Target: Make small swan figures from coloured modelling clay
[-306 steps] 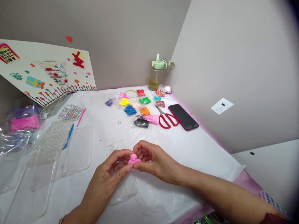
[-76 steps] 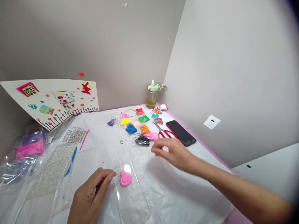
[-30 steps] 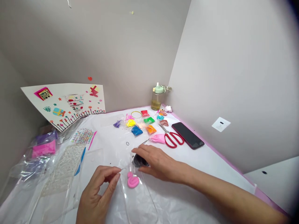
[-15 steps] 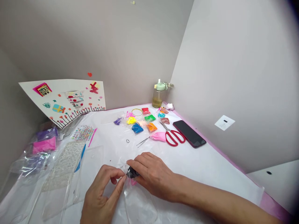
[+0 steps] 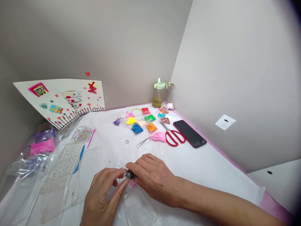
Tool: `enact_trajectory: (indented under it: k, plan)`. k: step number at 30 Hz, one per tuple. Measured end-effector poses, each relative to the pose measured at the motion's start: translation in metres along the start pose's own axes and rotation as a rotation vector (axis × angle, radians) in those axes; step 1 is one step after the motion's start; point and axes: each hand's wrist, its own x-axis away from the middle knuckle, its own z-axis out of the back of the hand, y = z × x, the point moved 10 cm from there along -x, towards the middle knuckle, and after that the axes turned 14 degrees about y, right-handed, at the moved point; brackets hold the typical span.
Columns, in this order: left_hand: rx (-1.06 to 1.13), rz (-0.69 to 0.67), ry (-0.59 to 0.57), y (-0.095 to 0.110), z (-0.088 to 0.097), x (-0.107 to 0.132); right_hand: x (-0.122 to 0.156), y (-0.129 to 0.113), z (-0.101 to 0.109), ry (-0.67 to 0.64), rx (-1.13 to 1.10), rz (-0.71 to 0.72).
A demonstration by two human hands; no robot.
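Observation:
Between my two hands is a small clear bag of black clay (image 5: 130, 174). My right hand (image 5: 154, 179) grips its right side, with the fingers bent over it. The thumb and forefinger of my left hand (image 5: 104, 193) pinch the bag's left end. Just under the bag shows a bit of pink (image 5: 133, 183), mostly covered by my fingers. A clear phone case (image 5: 138, 208) lies on the white table cover below my hands. Beyond them are tweezers (image 5: 142, 142) and a small black ring (image 5: 127, 141).
Red-handled scissors (image 5: 172, 138), a phone (image 5: 190, 133) and several coloured clay packets (image 5: 137, 129) lie farther back. A bottle (image 5: 158, 94) stands in the corner. At left are beads (image 5: 82, 134), clear cases (image 5: 90, 166) and plastic bags (image 5: 42, 146). A decorated paper (image 5: 77, 86) leans on the wall.
My left fingertips have shifted slightly on the bag's end, and more of the black clay shows between my hands. The whole view has moved a little.

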Motion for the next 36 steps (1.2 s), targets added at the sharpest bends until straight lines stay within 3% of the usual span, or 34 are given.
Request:
enact_trajectory:
  k: [7,10,12,15,17,19,21,24,26,28,31,34,36]
  plan:
    - [0.016,-0.089,-0.028,0.017,-0.002,-0.006,-0.008,-0.016,0.010,0.010,0.051,0.144]
    - [0.033,-0.064,-0.005,0.018,-0.001,-0.006,-0.008,-0.021,0.010,0.003,0.058,0.167]
    - [0.076,0.088,-0.041,0.006,-0.004,-0.004,-0.008,-0.022,0.009,0.011,0.060,0.173]
    - [0.355,0.562,-0.198,-0.024,-0.020,0.010,-0.008,-0.018,0.008,0.031,0.069,0.159]
    - [0.677,0.857,-0.269,-0.027,-0.030,0.019,-0.008,-0.005,0.009,0.063,0.102,0.105]
    - [0.900,1.024,-0.249,-0.026,-0.032,0.019,-0.006,0.019,0.010,0.095,0.165,0.021]
    - [0.903,1.099,-0.214,-0.031,-0.031,0.019,-0.003,0.050,0.008,0.077,0.261,-0.081]
    - [0.754,1.098,-0.209,-0.042,-0.031,0.024,0.007,0.092,-0.004,-0.051,0.391,-0.203]
    - [0.711,1.066,-0.210,-0.047,-0.034,0.028,0.010,0.102,-0.007,-0.090,0.413,-0.220]
    - [0.682,1.032,-0.202,-0.050,-0.036,0.031,0.006,0.091,-0.001,-0.033,0.347,-0.184]
    - [0.627,0.997,-0.223,-0.052,-0.039,0.036,-0.004,0.052,0.017,0.095,0.049,-0.132]
    - [0.599,0.953,-0.280,-0.046,-0.043,0.036,-0.011,0.016,0.024,0.105,-0.222,-0.105]
    - [0.579,0.908,-0.323,-0.040,-0.046,0.035,-0.012,0.003,0.025,0.109,-0.252,-0.081]
